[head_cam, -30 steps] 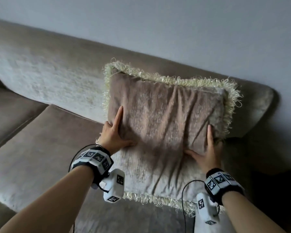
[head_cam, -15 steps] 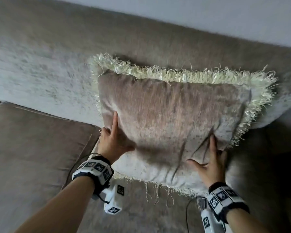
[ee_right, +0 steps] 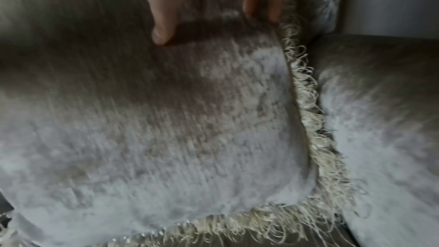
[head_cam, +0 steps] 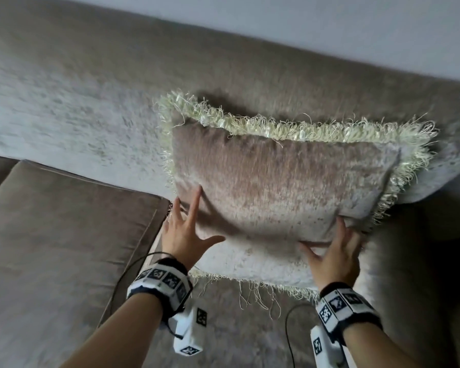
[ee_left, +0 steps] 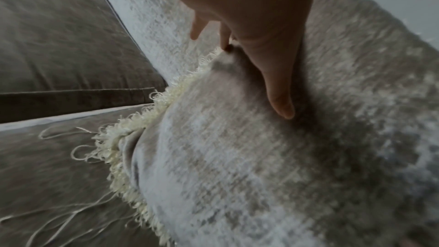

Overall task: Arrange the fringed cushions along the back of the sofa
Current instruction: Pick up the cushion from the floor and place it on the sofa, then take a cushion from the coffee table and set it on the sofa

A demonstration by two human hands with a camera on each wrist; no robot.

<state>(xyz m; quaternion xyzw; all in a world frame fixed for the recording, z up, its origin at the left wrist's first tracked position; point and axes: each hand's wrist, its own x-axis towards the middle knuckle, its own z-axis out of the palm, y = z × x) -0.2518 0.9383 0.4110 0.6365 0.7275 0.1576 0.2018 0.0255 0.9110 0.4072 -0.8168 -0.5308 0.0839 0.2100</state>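
Note:
A taupe cushion (head_cam: 282, 187) with a cream fringe leans upright against the sofa back (head_cam: 91, 102), near the sofa's right end. My left hand (head_cam: 194, 224) is at its lower left edge with the fingers spread and straight. In the left wrist view the fingertips (ee_left: 224, 42) touch the fringe edge of the cushion (ee_left: 261, 157) while the thumb sits just off the fabric. At the lower right edge, my right hand (head_cam: 329, 243) also has spread fingers. The right wrist view shows its fingertips (ee_right: 273, 16) along the side seam of the cushion (ee_right: 166, 119). Neither hand grips anything.
A flat brown seat cushion (head_cam: 64, 235) lies to the left, with its front corner (ee_left: 142, 93) beside the fringe. The padded right armrest (head_cam: 409, 261) (ee_right: 380, 119) stands close against the cushion's right side. A pale wall (head_cam: 329, 22) rises behind the sofa.
The cushion has gone up and back against the sofa back. Both hands have loosened from pressing its face, their fingers now spread. The head view has moved closer.

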